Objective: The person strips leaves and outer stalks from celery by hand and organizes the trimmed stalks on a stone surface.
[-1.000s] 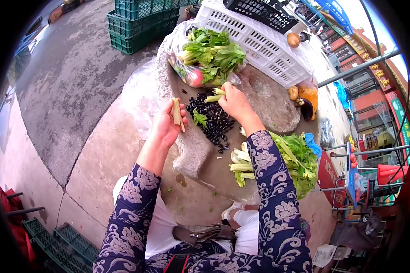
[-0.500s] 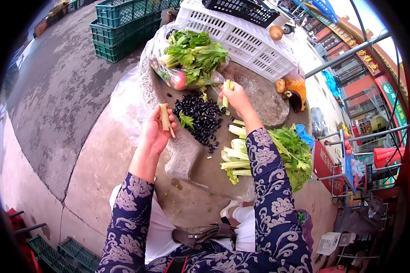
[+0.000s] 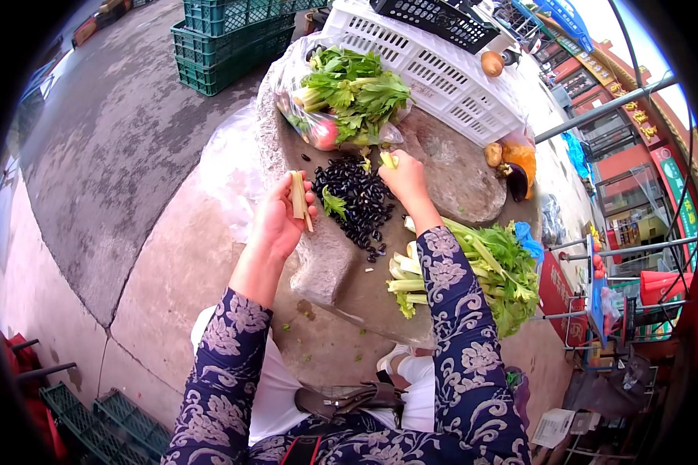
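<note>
My left hand is closed round a few pale stalk pieces, left of the dark pile. Cut celery pieces poke out of my right hand, whose fingers are wrapped round them. Between the hands, small shiny black objects lie heaped on the stone, with a loose leaf on top. Beyond them, leafy celery rests on a clear plastic bag with a pinkish round item inside. More celery lies by my right forearm, its cut ends towards the pile.
Behind the stone slab stands a white crate with a black basket on it. An eggplant and orange squash piece lie at the right. Green crates are stacked at the back left.
My right hand has turned its celery pieces from upright to a slant and sits a little lower, close to the pile. My left hand still holds its stalk pieces. The camera view has shifted.
</note>
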{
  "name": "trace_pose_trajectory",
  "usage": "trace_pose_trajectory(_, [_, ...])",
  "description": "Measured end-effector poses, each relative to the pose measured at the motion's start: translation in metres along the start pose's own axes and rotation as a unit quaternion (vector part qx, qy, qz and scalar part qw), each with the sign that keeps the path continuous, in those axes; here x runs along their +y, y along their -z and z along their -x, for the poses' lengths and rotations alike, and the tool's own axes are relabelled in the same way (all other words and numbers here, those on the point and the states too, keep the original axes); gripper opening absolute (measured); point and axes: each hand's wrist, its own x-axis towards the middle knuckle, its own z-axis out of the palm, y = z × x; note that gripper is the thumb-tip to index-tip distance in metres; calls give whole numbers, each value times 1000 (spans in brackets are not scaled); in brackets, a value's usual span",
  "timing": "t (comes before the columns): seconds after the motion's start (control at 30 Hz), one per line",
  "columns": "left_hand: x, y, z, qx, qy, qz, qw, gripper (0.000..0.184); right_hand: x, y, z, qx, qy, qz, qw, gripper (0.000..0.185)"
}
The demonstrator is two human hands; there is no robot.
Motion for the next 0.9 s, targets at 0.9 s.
trace_pose_trajectory(0.9, [0,-6,5,12,-76,-60,995,31,-75,18,67,-152,-47,-462,872,12])
